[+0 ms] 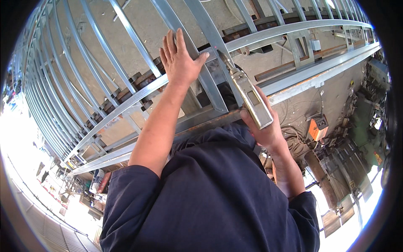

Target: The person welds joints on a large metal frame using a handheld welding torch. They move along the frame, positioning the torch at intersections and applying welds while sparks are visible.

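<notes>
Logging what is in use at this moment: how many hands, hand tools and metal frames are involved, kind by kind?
Hands: 2, the left hand flat on a bar, the right hand gripping the tool
Tools: 1, a silver tool
Frames: 1, the grey metal frame
Total: 4
</notes>
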The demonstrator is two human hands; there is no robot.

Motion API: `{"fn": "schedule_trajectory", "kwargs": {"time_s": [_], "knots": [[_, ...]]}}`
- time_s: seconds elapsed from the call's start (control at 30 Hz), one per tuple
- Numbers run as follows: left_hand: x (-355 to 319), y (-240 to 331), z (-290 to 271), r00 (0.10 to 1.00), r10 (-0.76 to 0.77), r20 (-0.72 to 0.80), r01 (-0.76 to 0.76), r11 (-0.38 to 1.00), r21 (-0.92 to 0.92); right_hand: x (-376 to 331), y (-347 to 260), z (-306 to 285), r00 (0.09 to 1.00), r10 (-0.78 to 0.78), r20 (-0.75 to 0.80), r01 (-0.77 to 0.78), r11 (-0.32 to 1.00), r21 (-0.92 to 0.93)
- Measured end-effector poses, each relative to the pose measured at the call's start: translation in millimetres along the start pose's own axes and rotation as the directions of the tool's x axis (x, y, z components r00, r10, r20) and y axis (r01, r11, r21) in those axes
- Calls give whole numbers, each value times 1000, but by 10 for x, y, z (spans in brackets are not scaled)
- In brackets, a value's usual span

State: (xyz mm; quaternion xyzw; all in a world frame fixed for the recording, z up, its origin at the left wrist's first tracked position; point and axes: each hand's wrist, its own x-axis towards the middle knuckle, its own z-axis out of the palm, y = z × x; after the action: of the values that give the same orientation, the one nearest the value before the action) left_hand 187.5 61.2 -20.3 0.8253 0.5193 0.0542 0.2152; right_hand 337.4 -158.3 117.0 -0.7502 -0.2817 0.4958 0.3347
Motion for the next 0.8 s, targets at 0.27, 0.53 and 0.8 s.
{"fn": "schedule_trajectory", "kwargs": {"time_s": [0.27,0.53,0.8], "knots": [[-93,14,101,991,-133,23,135,985,-105,59,-71,41,999,-47,12,48,998,-34],[-105,10,119,985,-162,55,167,979,-113,90,-101,57,999,-52,14,53,998,-25],[-92,-10,157,983,-177,41,180,979,-101,103,-127,71,997,-81,-6,80,993,-88]]}}
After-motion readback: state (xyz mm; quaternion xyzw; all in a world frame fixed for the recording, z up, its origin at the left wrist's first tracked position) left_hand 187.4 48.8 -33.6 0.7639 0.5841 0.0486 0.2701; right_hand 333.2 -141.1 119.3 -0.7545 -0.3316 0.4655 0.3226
